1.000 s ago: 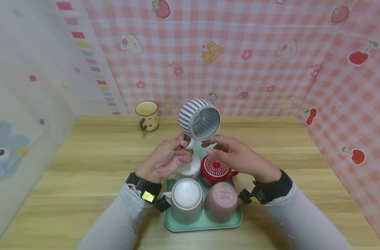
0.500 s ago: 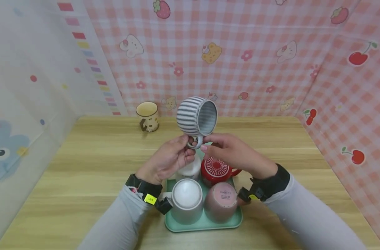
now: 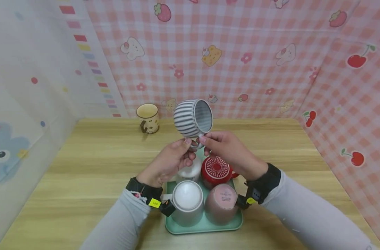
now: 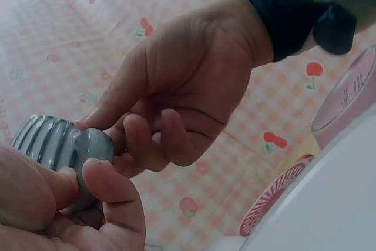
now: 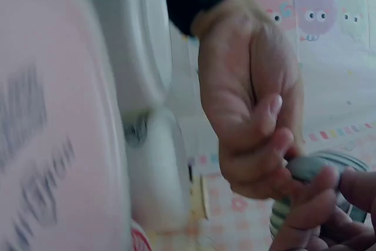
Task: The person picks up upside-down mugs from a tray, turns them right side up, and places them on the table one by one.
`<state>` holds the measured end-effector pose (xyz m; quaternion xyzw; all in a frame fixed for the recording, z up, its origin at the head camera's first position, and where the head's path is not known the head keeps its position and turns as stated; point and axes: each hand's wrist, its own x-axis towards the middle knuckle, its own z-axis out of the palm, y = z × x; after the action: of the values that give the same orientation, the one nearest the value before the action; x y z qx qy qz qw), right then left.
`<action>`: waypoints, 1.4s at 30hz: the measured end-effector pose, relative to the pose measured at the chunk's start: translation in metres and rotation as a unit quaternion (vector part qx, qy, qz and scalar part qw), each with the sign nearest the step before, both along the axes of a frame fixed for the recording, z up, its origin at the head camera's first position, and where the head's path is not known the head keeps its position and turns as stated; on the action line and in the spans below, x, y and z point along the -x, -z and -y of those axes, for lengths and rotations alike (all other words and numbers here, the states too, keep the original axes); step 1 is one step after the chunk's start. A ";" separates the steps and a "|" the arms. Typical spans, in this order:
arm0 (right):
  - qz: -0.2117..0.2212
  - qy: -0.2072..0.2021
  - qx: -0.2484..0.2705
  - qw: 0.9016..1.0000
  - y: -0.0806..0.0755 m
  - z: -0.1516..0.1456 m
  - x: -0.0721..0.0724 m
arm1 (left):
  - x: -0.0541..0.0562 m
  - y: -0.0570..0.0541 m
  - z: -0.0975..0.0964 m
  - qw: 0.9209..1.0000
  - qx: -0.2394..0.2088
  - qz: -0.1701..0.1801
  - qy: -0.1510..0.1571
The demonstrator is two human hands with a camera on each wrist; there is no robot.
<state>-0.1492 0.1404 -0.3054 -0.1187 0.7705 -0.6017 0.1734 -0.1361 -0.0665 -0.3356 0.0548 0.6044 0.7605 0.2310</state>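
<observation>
A grey-and-white striped mug [image 3: 186, 119] is held up above the tray, tilted on its side with its opening facing right and its handle down. My left hand [image 3: 168, 159] pinches the handle from the left. From the right, my right hand [image 3: 236, 152] pinches the handle close to the rim. In the left wrist view, the fingers of both hands meet around the handle below the ribbed mug [image 4: 50, 142]. Under the hands, upside-down mugs stand on a mint-green tray [image 3: 190, 230]: a red one [image 3: 217, 169], a pink one [image 3: 221, 206] and two white ones.
The front white mug [image 3: 187, 198] has its handle pointing left; the rear white mug [image 3: 190, 172] is partly hidden by my left hand. A cream mug [image 3: 150, 119] with a brown handle stands upright at the back left, near the pink checked backdrop [image 3: 249, 76].
The striped mug has turned so its opening faces right rather than toward me. My right hand has moved left and now pinches the handle. My left hand keeps its hold.
</observation>
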 end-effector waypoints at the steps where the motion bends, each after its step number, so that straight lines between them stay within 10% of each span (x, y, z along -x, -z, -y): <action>1: 0.012 0.007 0.024 1.000 0.001 0.002 0.000 | 0.000 -0.001 0.000 1.000 0.002 0.002 -0.002; 14: 0.113 0.016 0.213 0.970 0.017 0.020 0.000 | 0.005 0.004 0.002 1.000 0.003 0.016 0.004; 31: 0.119 0.006 0.241 0.963 0.003 0.027 -0.004 | 0.005 -0.002 0.010 0.997 0.077 -0.026 0.015; 37: 0.109 0.003 0.213 0.971 -0.010 0.035 0.011 | 0.007 0.001 0.027 0.970 0.216 -0.108 -0.034; 42: 0.104 0.022 0.197 0.975 -0.016 0.046 0.035 | 0.009 0.005 0.044 0.924 0.340 -0.158 -0.074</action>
<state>-0.1841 0.0939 -0.2894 -0.0704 0.6169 -0.7548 0.2118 -0.1450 -0.1107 -0.3406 0.0475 0.8577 0.5057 0.0801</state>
